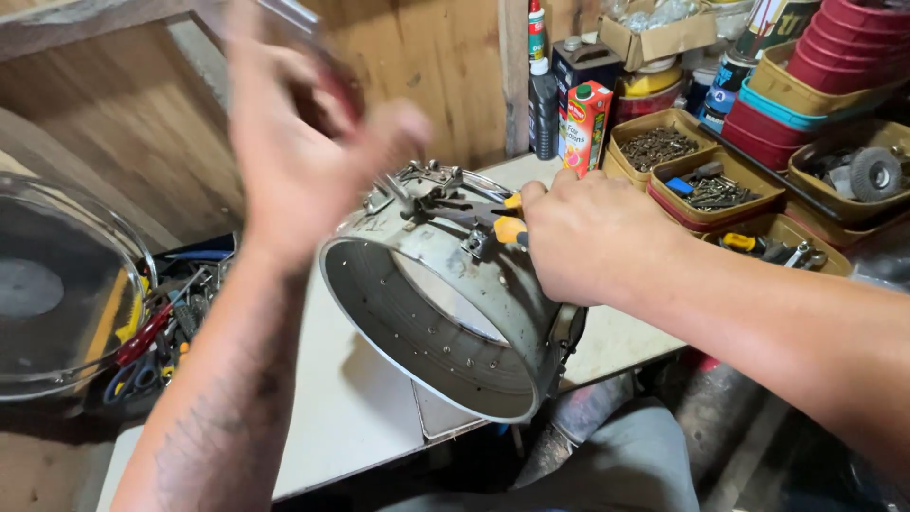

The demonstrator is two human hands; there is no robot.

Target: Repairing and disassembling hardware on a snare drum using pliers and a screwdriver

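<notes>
We see the metal drum shell (445,313) lying on its side on the white table (351,408); our right hand (588,237) grips yellow-handled pliers (502,226) at its rim; our left hand (303,152) is raised above, blurred, grip indeterminate.

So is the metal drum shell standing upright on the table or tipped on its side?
Tipped on its side: the drum shell rests on its curved wall on the table, its open end facing the camera, steadied by the right hand.
</notes>
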